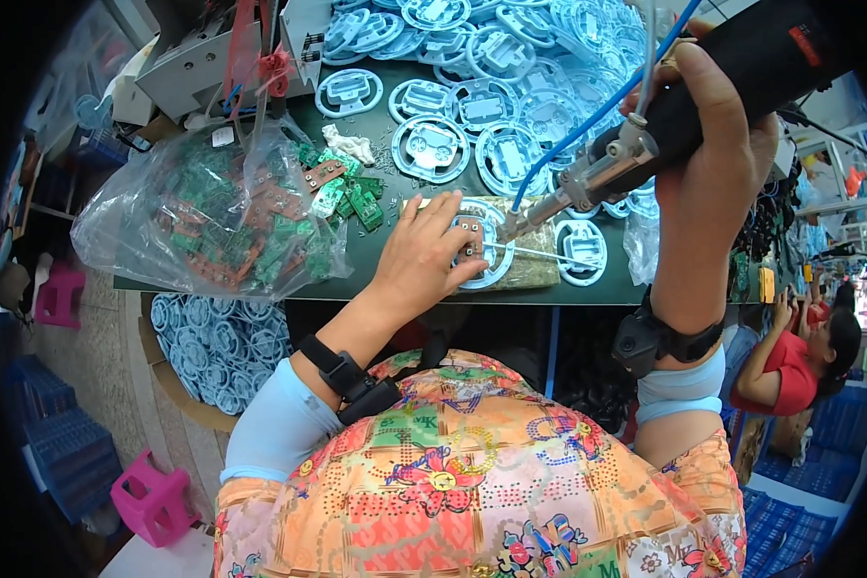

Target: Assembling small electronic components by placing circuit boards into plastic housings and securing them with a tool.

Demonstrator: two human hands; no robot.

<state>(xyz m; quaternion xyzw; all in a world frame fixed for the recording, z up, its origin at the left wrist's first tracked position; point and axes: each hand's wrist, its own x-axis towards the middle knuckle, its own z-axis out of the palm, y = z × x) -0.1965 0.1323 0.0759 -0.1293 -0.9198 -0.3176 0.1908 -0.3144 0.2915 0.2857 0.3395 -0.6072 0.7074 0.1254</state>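
My left hand (419,249) holds a light-blue plastic ring part (496,265) by its left side, thumb and fingers bent over it. A small brown circuit board (469,234) sits inside that ring, beside my fingertips. Under the ring lies a flat, tape-wrapped block (539,268). My right hand (718,120) is wrapped round a black powered screwdriver (684,116), tilted down to the left. Its metal nose (535,220) reaches the ring's right side; whether the tip touches a screw is too small to tell. A thin pale rod (554,256) lies across the block.
Many blue rings (511,58) are heaped at the back. At left a clear bag (212,222) holds green and brown boards, with loose green boards (361,200) beside it. A blue hose (597,111) runs to the screwdriver. A box of rings (222,347) stands below; a co-worker (790,356) sits right.
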